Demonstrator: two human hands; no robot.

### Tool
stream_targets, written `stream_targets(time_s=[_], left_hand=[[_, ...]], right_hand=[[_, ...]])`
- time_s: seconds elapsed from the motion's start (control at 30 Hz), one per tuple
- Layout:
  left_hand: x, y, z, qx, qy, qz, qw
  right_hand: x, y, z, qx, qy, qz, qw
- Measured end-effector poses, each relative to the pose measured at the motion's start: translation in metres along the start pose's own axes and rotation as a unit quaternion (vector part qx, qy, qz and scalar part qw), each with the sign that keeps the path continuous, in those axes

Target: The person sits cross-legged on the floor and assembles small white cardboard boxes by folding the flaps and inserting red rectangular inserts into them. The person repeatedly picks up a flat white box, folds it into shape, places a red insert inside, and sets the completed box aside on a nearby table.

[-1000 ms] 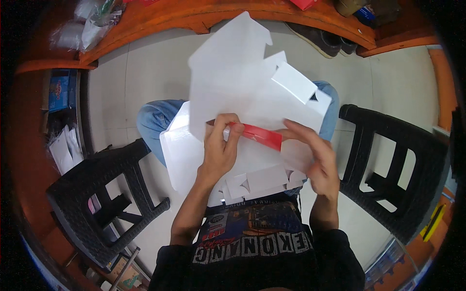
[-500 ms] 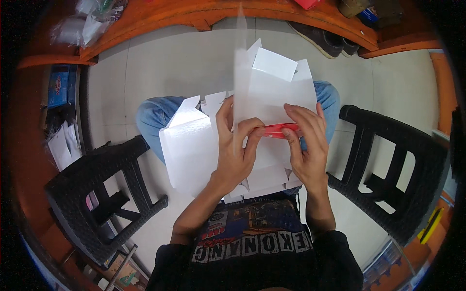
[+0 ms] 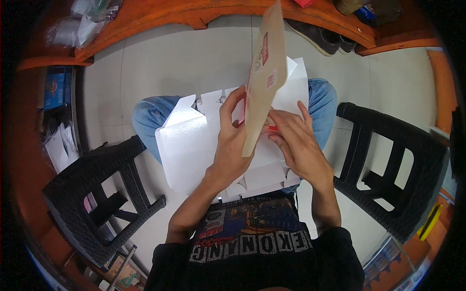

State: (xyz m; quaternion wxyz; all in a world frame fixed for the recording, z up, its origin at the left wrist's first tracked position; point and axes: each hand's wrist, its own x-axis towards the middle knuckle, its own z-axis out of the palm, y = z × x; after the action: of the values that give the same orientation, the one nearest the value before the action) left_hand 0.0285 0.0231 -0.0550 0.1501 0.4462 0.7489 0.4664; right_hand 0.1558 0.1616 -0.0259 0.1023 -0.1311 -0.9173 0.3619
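A cream-coloured carton panel with red print (image 3: 267, 77) stands upright between my hands, leaning to the right. My left hand (image 3: 233, 150) is closed on the carton from its left side, with part of the fingers behind the panel. On the other side, my right hand (image 3: 303, 148) pinches a red edge piece of the same carton (image 3: 274, 129), mostly hidden by the fingers and the panel. Flat white cardboard box blanks (image 3: 184, 145) with cut flaps lie across my lap beneath both hands. A white flap shows behind the panel.
Black plastic stools (image 3: 111, 194) flank my lap, the other on the right (image 3: 393, 165). An orange wooden bench (image 3: 160, 24) runs along the far side, with clear plastic bags (image 3: 90, 26) on it. Dark shoes (image 3: 320, 39) sit beneath its right part.
The carton panel, edge-on before, has tipped to the right and its printed face shows. My right hand has turned inward behind its edge, and the red piece is more covered.
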Motion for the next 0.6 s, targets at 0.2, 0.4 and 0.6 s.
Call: stream_targets(time_s=[0.2,0.4,0.6], left_hand=[[0.003,-0.006,0.004,-0.081,0.047,0.173,0.98],[-0.021,-0.011,0.03,-0.174,0.033,0.066,0.982],[-0.041,-0.022,0.03,-0.276,0.065,-0.229,0.931]], right_hand=[[-0.015,-0.006,-0.014,0.102,0.069,0.061,0.991],[-0.003,-0.062,-0.029,0.572,0.231,0.134,0.775],[0.036,-0.048,-0.001,0.554,0.097,0.019,0.827]])
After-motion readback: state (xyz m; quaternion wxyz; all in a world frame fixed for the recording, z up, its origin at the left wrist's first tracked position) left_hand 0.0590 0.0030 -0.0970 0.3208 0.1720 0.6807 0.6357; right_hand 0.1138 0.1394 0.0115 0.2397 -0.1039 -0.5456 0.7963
